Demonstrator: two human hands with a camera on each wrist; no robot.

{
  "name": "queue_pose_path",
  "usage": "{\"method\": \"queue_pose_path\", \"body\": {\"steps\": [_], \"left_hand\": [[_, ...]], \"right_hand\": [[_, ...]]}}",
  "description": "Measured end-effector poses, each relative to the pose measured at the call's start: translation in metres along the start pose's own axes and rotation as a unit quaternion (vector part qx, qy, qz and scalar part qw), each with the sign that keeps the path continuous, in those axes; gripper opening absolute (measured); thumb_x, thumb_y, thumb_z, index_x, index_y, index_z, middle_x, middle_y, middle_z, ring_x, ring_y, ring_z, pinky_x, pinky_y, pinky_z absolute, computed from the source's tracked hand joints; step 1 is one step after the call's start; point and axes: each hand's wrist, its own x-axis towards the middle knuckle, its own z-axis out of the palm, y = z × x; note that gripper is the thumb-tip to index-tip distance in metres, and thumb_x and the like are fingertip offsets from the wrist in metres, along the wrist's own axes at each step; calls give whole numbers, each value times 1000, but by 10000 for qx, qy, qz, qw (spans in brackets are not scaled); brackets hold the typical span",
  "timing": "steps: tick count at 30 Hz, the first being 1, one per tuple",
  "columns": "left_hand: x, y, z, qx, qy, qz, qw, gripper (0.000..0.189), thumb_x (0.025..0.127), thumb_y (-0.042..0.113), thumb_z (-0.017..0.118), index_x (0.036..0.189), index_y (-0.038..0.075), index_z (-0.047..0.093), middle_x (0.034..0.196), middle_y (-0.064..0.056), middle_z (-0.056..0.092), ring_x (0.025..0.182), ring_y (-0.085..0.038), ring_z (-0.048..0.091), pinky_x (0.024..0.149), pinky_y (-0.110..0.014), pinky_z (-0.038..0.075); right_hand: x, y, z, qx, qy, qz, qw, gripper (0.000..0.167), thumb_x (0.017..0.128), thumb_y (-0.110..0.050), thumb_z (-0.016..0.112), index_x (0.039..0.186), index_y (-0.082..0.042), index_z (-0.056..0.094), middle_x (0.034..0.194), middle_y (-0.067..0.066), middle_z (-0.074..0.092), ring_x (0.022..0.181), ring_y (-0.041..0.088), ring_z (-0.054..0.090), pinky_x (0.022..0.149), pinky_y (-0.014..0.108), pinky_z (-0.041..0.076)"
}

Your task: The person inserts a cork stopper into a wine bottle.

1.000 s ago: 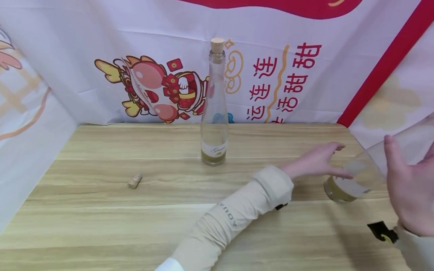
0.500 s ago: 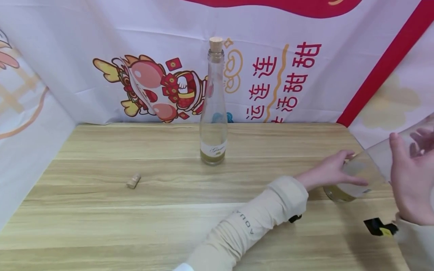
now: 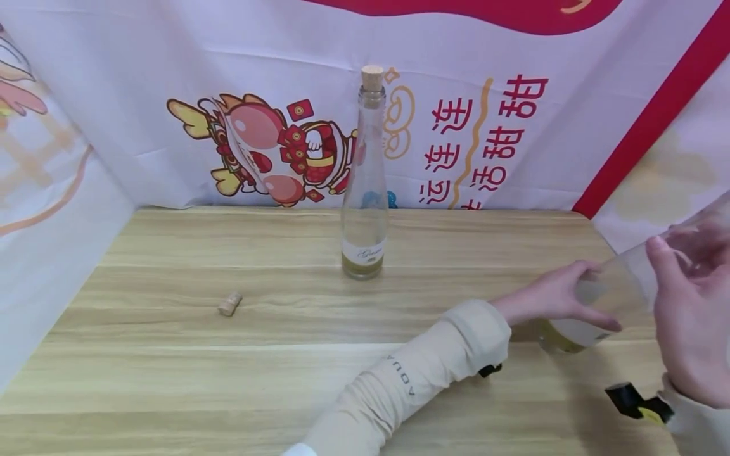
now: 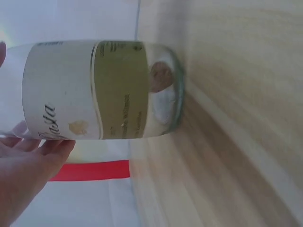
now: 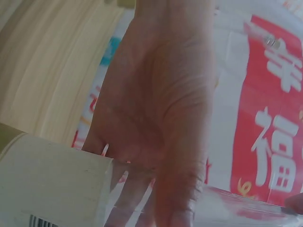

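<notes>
The left hand [image 3: 557, 296] and right hand [image 3: 691, 313] both grip a tilted bottle [image 4: 71, 90]; left of them stands a corked bottle [image 3: 365, 215], a loose cork [image 3: 230, 304] lying farther left.

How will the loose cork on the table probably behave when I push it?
The cork lies on its side and looks cylindrical, so it may roll. Its small, cork-like body is probably light and unlikely to break.

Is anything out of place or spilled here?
One small cork lies on its side on the left of the table, looking stray, since the standing bottle has its own stopper. The second bottle is tilted, but the left hand and right hand hold it. No spill visible.
</notes>
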Motion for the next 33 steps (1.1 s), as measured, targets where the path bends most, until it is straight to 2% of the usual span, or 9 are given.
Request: {"method": "queue_pose_path", "body": {"steps": [2, 5, 7, 9, 13, 17, 21, 28, 33], "left_hand": [[-6, 0, -5, 104, -97, 78, 9999, 84, 66, 30, 82, 135, 33, 33, 129, 25, 41, 116, 11, 36, 91, -10, 34], [-17, 0, -17, 336, -212, 201, 9990, 82, 66, 31, 82, 133, 33, 35, 128, 24, 43, 117, 11, 35, 93, -10, 33], [-27, 1, -26, 597, -239, 307, 9975, 82, 66, 34, 82, 133, 31, 36, 127, 23, 45, 116, 11, 36, 92, -9, 32], [-38, 2, -35, 812, -229, 432, 9955, 81, 65, 36, 81, 133, 29, 38, 126, 21, 48, 115, 11, 37, 92, -7, 31], [-62, 1, -52, 1101, -130, 619, 9919, 82, 63, 40, 81, 132, 24, 40, 125, 19, 50, 113, 11, 40, 91, -5, 31], [-87, 1, -67, 1344, 2, 737, 9882, 82, 62, 43, 81, 131, 21, 43, 125, 16, 52, 112, 9, 43, 91, -6, 32], [-112, 0, -84, 1475, 104, 807, 9857, 80, 62, 44, 81, 128, 17, 45, 123, 11, 54, 110, 6, 46, 89, -5, 33], [-150, -7, -107, 1493, 197, 850, 9849, 79, 60, 41, 83, 124, 13, 48, 122, 5, 56, 109, 1, 49, 90, -6, 34], [-172, -17, -121, 1397, 224, 898, 9859, 79, 59, 38, 85, 124, 11, 48, 122, 1, 57, 108, -3, 51, 89, -9, 37]], "right_hand": [[-5, -6, 2, 150, -72, 12, 9999, 30, 90, -5, 53, 119, -10, 49, 101, -3, 50, 98, 10, 47, 94, 21, 38], [-11, -15, 5, 1290, -217, 55, 9914, 29, 86, 3, 55, 114, -4, 51, 100, 3, 50, 99, 15, 47, 95, 21, 38], [-16, -22, 8, 2113, -328, 45, 9769, 29, 83, 8, 57, 110, 1, 53, 100, 7, 51, 100, 18, 48, 95, 21, 40], [-19, -28, 12, 3055, -447, 3, 9511, 27, 78, 15, 58, 104, 7, 54, 96, 11, 54, 100, 22, 49, 91, 19, 43], [-25, -40, 19, 3788, -717, -139, 9226, 26, 74, 23, 57, 99, 15, 55, 88, 14, 61, 99, 24, 53, 84, 19, 48], [-32, -52, 26, 4026, -1020, -251, 9093, 29, 72, 26, 55, 99, 17, 53, 91, 15, 61, 99, 25, 52, 83, 20, 49], [-41, -64, 34, 3791, -1361, -618, 9132, 32, 73, 25, 56, 103, 16, 52, 95, 15, 59, 105, 26, 49, 88, 19, 46], [-53, -81, 53, 4298, -1975, -1221, 8726, 31, 71, 30, 52, 101, 22, 49, 100, 20, 56, 110, 31, 46, 99, 28, 39], [-65, -99, 68, 4255, -2094, -1264, 8713, 31, 72, 28, 54, 102, 21, 50, 104, 20, 58, 99, 25, 54, 89, 24, 46]]}}
